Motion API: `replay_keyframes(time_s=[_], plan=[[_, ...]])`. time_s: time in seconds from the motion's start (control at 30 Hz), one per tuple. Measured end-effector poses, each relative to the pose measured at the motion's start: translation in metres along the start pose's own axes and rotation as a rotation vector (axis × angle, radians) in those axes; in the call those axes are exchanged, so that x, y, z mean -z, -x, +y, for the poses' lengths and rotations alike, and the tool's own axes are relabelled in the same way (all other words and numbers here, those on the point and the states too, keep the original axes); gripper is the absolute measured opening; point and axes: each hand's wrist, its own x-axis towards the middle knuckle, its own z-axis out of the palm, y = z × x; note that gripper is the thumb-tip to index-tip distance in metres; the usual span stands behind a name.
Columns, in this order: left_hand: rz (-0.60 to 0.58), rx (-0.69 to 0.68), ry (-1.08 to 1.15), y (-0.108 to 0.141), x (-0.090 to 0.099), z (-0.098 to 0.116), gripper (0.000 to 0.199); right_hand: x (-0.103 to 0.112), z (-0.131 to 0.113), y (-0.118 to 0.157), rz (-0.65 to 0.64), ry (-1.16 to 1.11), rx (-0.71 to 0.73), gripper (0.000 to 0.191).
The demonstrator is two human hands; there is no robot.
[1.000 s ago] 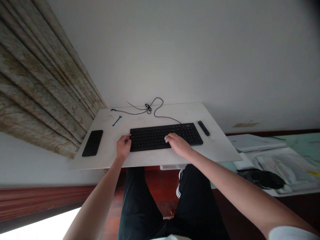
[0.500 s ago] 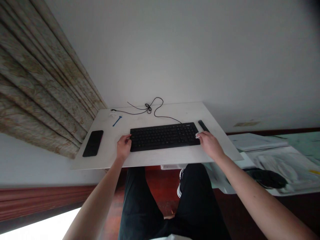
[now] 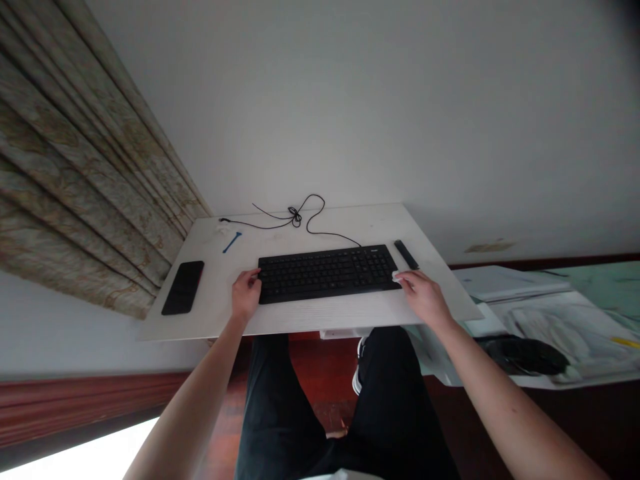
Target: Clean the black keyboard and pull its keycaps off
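A black keyboard [image 3: 327,273] lies flat on the white table [image 3: 300,317]. My left hand [image 3: 245,293] grips its left edge between thumb and fingers. At the right edge, my right hand [image 3: 425,297] pinches a small white wad [image 3: 397,276], perhaps tissue or cotton, against or just beside the keyboard's lower right corner. Just beyond my right fingers lies a slim black stick-like object [image 3: 406,255]. From the keyboard's back a black cable [image 3: 333,233] runs to a loose bundle near the wall.
A dark phone [image 3: 183,287] lies at the table's left side. Behind it are a small blue tool [image 3: 232,242] and white scraps [image 3: 223,228]. A patterned curtain [image 3: 95,167] hangs on the left. To the right, a lower surface holds a white box [image 3: 510,283] and a black item [image 3: 525,355].
My right hand has shifted slightly right and toward me with the white wad, uncovering more of the black stick-like object. My left hand keeps its place at the keyboard's left edge.
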Motion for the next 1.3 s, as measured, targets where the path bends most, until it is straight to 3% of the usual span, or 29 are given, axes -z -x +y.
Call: replay_keyframes(time_s=[0.13, 0.6, 0.8, 0.93, 1.1, 1.3], plan=[[0.0, 0.003, -0.001, 0.0, 0.0, 0.0, 0.036, -0.016, -0.028, -0.004, -0.075, -0.079, 0.052, 0.022], [-0.007, -0.004, 0.004, 0.001, 0.0, 0.001, 0.036, -0.099, -0.167, -0.019, -0.306, -0.268, 0.247, 0.024], [0.005, 0.017, 0.05, -0.001, -0.001, 0.0, 0.035, -0.143, -0.242, -0.028, -0.441, -0.199, 0.378, 0.02], [-0.011, 0.045, 0.075, -0.002, 0.002, 0.001, 0.037, -0.163, -0.277, -0.033, -0.482, -0.151, 0.418, 0.017], [-0.063, 0.029, 0.028, -0.001, 0.01, 0.002, 0.042, -0.167, -0.287, -0.038, -0.481, -0.13, 0.493, 0.018], [-0.053, 0.078, 0.068, 0.0, 0.009, 0.009, 0.044, -0.141, -0.244, -0.043, -0.494, -0.097, 0.531, 0.017]])
